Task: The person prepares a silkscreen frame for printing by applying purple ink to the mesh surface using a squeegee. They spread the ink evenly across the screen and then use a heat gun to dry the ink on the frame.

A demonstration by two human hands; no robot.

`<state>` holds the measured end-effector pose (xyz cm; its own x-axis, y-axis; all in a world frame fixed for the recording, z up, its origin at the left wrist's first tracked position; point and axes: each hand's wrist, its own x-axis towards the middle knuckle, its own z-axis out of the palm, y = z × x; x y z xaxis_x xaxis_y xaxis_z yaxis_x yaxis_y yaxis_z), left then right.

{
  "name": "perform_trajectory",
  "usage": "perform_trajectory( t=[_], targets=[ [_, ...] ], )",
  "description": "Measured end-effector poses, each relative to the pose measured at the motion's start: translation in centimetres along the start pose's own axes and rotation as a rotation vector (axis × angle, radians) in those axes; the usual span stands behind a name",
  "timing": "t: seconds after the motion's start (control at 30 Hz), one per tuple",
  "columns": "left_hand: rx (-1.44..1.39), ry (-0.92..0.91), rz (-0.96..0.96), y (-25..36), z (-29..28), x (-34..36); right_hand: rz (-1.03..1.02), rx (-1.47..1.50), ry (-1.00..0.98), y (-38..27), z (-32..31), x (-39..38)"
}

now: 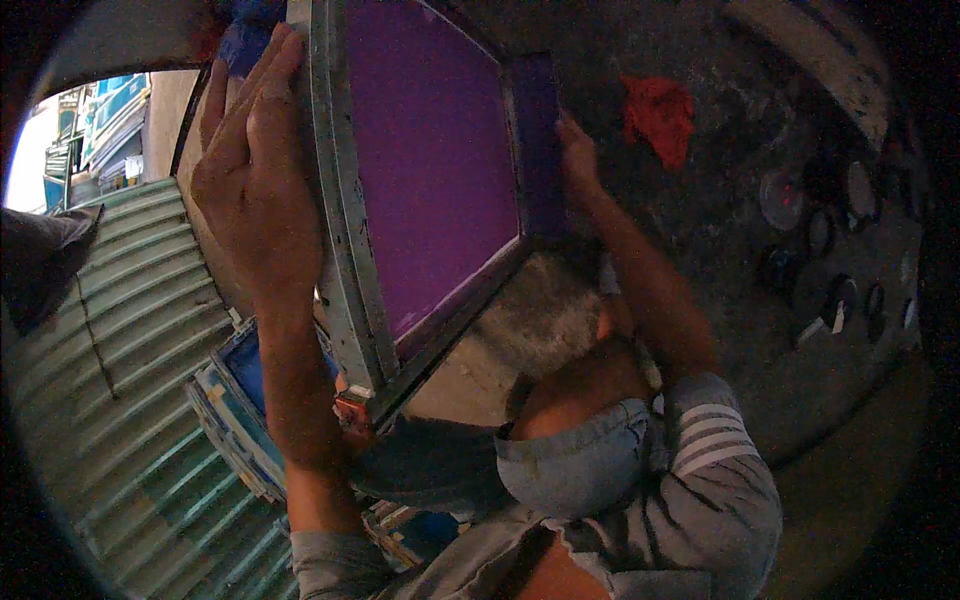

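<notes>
A screen-printing frame (335, 190) with a stretched purple mesh (440, 170) is held up in front of me, tilted on its side. My left hand (260, 170) presses against the near left rail, its fingers pointing up along the metal and close together. Just beyond those fingertips is some bluish material (246, 45); whether the hand touches it cannot be made out. At the opposite side, my right hand (578, 155) grips the dark bluish-purple edge (535, 150), with most of its fingers hidden behind it.
Below my left forearm lean several blue-and-white frames (240, 400). Ribbed corrugated sheeting (130, 330) covers the left side. A crumpled red cloth (660, 115) lies on the dark surface at right, near several round lid-like objects (820, 230). More stacked frames (110, 120) show through a bright opening.
</notes>
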<state>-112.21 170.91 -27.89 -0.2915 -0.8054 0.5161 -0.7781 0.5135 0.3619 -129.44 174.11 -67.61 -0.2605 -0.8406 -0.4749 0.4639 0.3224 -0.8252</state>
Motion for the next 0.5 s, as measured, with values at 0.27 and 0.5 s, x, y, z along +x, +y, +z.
perform_trajectory(
  t=[0.27, 0.5],
  targets=[
    [0.328, -0.089, 0.394, 0.9, 0.1, 0.9, -0.127, -0.169, 0.032, 1.0, 1.9, 0.2],
    [0.386, -0.029, 0.423, 1.8, 0.5, 0.9, -0.18, -0.314, 0.131, -0.6, 3.9, -1.7]
  ],
)
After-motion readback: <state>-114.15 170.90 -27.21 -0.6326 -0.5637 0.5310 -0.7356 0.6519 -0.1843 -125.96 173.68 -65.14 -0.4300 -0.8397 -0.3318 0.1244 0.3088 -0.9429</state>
